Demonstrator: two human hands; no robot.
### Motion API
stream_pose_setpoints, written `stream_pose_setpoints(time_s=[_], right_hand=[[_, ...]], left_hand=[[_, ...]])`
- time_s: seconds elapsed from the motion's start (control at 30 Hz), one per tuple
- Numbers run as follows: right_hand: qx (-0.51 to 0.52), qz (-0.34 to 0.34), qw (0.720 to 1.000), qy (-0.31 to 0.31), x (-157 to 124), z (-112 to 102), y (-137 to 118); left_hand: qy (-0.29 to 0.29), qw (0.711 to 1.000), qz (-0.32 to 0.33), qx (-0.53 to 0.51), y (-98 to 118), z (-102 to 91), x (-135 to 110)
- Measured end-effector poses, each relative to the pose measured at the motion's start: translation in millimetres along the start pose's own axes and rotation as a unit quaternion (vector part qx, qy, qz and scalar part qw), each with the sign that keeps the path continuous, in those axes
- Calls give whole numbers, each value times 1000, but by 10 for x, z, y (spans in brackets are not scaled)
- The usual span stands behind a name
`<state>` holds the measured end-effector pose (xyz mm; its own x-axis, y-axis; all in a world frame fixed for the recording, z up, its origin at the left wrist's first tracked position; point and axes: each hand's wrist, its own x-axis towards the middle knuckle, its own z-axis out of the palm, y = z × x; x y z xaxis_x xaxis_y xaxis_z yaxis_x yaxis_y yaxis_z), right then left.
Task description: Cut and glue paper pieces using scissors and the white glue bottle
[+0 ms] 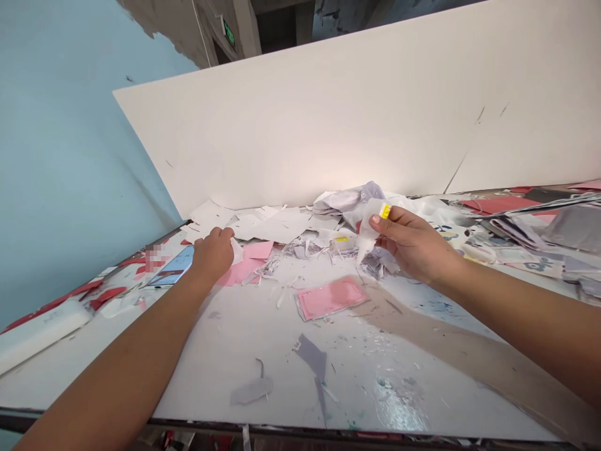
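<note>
My right hand (416, 247) pinches a translucent white scrap with a yellow label (370, 233) between thumb and fingers. The scrap hangs above the table and tapers to a ragged lower point; whether it is plastic or paper I cannot tell. My left hand (213, 254) is closed around a white scrap (237, 252), mostly hidden by the fingers, beside pink paper pieces (248, 264). Between my hands, shredded paper strips (305, 247) lie in a loose heap. Nearer me, a flat pink rectangular packet (331, 297) with a clear edge rests on the tabletop.
A tall white board (328, 125) closes off the back of the white table (197, 376). White sheets (272, 223) lie along its foot. To the left are a phone-like screen (174, 268) and a long white object (42, 332). Grey scraps (312, 357) lie in front; papers (516, 232) crowd the right.
</note>
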<state>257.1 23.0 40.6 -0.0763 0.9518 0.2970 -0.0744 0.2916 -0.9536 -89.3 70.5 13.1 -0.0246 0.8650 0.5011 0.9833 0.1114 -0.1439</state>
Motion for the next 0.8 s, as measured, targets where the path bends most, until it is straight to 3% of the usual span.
stream_pose_setpoints(time_s=[0.3, 0.4, 0.53, 0.8], right_hand=[[4, -62, 998, 28, 20, -28, -186], [-11, -25, 999, 34, -7, -54, -62], [-80, 86, 993, -2, -72, -116, 207], [-101, 103, 989, -11, -132, -145, 317]], left_hand=[[-10, 1000, 9, 14, 27, -40, -17], [-9, 1000, 8, 15, 30, -51, -17], [-15, 1000, 8, 15, 28, -44, -12], [5, 1000, 17, 13, 13, -11, -9]])
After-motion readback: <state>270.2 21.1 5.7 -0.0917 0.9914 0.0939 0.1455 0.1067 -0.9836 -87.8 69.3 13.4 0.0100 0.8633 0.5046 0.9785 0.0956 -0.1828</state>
